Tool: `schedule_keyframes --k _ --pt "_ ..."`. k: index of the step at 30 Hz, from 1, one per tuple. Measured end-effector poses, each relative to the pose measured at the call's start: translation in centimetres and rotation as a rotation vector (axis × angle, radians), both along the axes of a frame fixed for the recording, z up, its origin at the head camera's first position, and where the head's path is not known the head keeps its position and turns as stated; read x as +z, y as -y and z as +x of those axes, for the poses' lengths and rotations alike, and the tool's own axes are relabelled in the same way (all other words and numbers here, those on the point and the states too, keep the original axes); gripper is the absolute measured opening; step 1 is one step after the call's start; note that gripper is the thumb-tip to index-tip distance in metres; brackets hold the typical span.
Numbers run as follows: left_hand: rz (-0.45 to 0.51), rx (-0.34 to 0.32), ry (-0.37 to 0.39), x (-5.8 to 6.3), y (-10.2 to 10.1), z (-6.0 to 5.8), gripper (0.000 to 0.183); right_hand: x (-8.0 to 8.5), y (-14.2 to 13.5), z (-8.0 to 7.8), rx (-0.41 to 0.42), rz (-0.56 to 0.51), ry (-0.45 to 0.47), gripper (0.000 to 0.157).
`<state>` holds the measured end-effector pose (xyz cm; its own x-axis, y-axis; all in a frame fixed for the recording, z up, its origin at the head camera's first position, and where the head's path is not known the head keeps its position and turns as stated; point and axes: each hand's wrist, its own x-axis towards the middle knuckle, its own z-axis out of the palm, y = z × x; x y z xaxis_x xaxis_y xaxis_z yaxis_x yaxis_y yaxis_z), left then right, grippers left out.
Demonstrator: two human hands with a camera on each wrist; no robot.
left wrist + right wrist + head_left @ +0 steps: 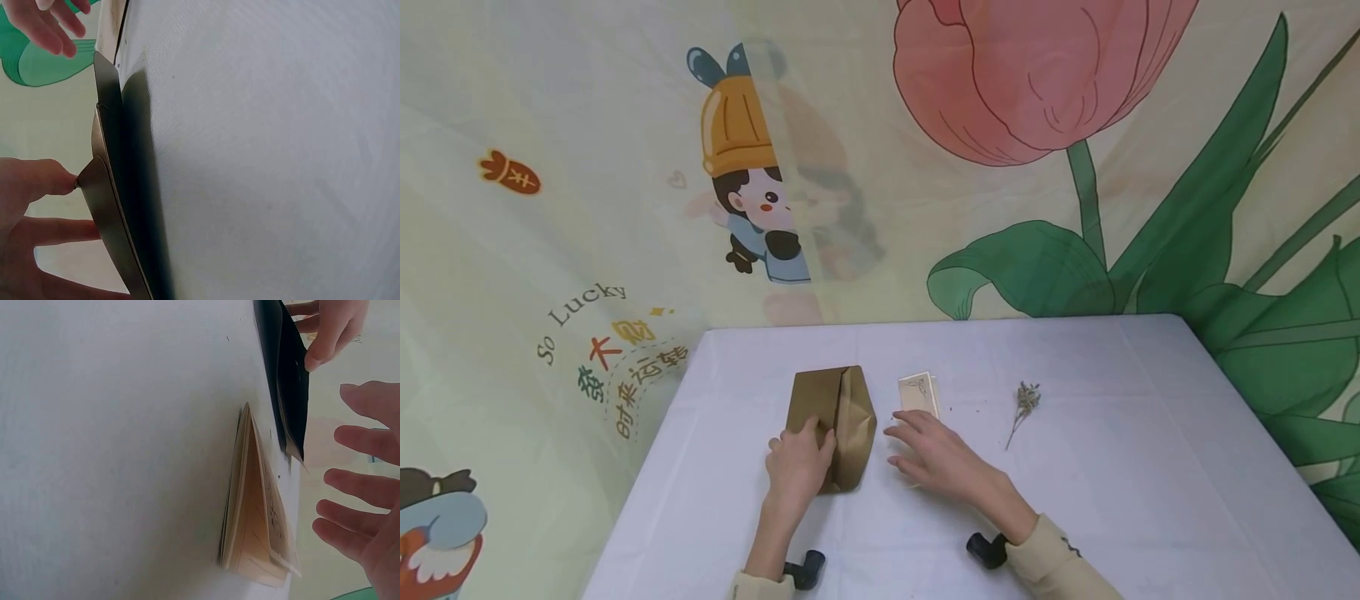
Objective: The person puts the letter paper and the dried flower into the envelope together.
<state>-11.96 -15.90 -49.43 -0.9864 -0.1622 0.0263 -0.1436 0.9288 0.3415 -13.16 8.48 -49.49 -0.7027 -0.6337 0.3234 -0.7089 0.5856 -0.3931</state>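
Observation:
A gold-brown paper envelope [816, 400] lies on the table with its flap [855, 425] folded out to the right. My left hand [801, 462] holds it by the front panel, the thumb at the mouth's edge and the fingers on the face; the left wrist view shows the envelope [109, 219] edge-on, its mouth slightly parted. To the right is a small cream folded card [917, 393] with a printed design; the right wrist view shows the card [250, 512] standing partly unfolded. Over the card's near end hovers my right hand [936, 454], fingers spread and holding nothing.
A small dried flower sprig [1025, 404] lies right of the card. Tiny dark crumbs dot the white tablecloth [1112, 500] nearby. A printed cloth backdrop [865, 275] hangs behind the table. Black wrist-camera mounts [985, 550] show at both wrists.

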Motion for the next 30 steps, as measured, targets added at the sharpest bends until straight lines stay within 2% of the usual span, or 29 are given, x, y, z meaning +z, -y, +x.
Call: schedule_keyframes --k 10,16,30 --pt "-0.025 -0.009 -0.017 0.0 0.1 0.1 0.045 -0.5 1.1 -0.1 -0.011 0.039 0.047 0.035" --pt "-0.035 -0.017 -0.044 -0.3 0.2 0.0 0.045 -0.7 1.9 -0.5 0.018 0.021 0.056 0.036" --pt "-0.044 -0.008 -0.024 -0.2 0.2 0.1 0.045 -1.2 4.1 -0.7 0.043 0.037 0.104 0.031"
